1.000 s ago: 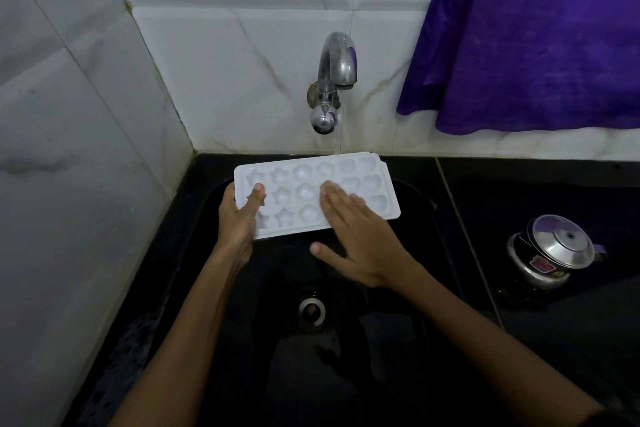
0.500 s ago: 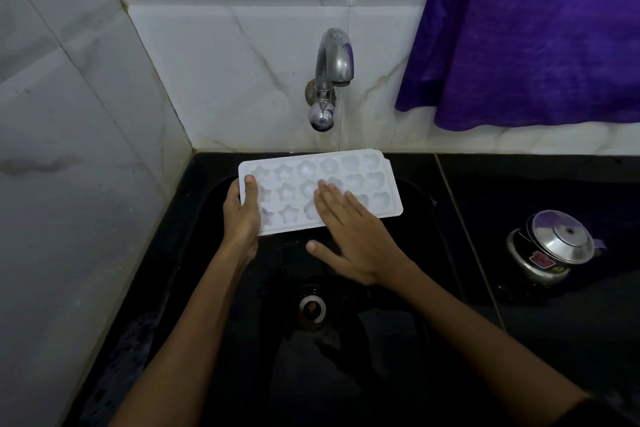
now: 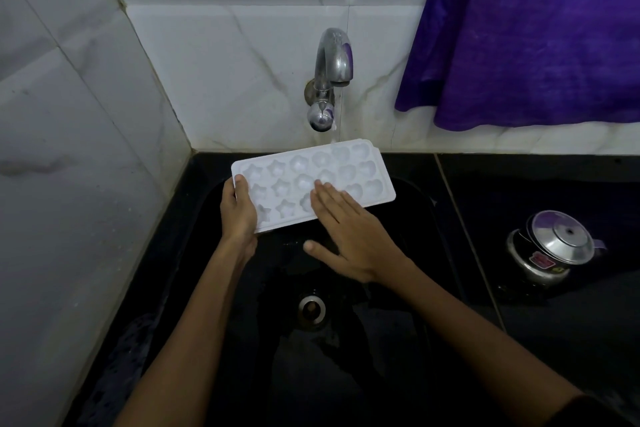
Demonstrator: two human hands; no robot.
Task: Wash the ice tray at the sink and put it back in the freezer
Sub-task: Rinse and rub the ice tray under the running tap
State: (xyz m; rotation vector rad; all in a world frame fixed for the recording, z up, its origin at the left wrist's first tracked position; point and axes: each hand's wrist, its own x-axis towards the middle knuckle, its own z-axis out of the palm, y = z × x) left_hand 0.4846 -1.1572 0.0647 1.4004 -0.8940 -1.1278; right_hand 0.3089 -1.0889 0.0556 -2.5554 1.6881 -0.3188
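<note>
A white ice tray (image 3: pixel 298 173) with star and heart shaped cells is held level over the black sink (image 3: pixel 426 218), under the chrome tap (image 3: pixel 332 66). A thin stream of water falls from the spout onto the tray's far edge. My left hand (image 3: pixel 239 211) grips the tray's left end, thumb on top and fingers underneath. My right hand (image 3: pixel 349 236) lies flat with straight fingers on the tray's near middle cells, thumb spread out to the left.
The drain (image 3: pixel 311 309) sits in the sink floor below my hands. A small steel pot with a lid (image 3: pixel 550 250) stands on the black counter at the right. A purple cloth (image 3: pixel 530 31) hangs on the tiled wall at upper right. Marble walls close the left side.
The tray has shifted slightly back toward the tap. My right hand's fingers slid a little leftward over the cells; my left thumb moved from the cells to the tray's left edge.
</note>
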